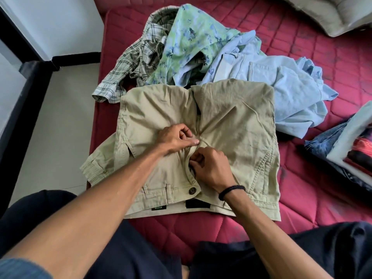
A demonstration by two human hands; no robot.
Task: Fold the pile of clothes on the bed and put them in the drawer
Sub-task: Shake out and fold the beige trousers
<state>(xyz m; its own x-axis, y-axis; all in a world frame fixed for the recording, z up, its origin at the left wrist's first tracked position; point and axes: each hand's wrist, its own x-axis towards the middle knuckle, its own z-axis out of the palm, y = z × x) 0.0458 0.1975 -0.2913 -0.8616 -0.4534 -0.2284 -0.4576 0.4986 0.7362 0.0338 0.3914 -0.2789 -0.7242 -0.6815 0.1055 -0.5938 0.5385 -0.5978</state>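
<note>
Beige trousers (231,121) lie on the red mattress (314,190), waistband toward me and legs folded back, a brown button (192,190) showing at the waist. My left hand (175,138) pinches the fabric at the fly, thumb pressed down. Just below it, my right hand (211,170), with a black band on the wrist, grips the fly's edge. Behind the trousers sits a loose pile: a plaid shirt (136,61), a green floral shirt (189,41) and a light blue shirt (285,83).
A stack of folded clothes (350,146), with denim at the bottom, rests at the right edge of the bed. A pale cushion (330,13) lies at the far right corner. The floor (62,121) and a dark frame (18,109) run along the bed's left side.
</note>
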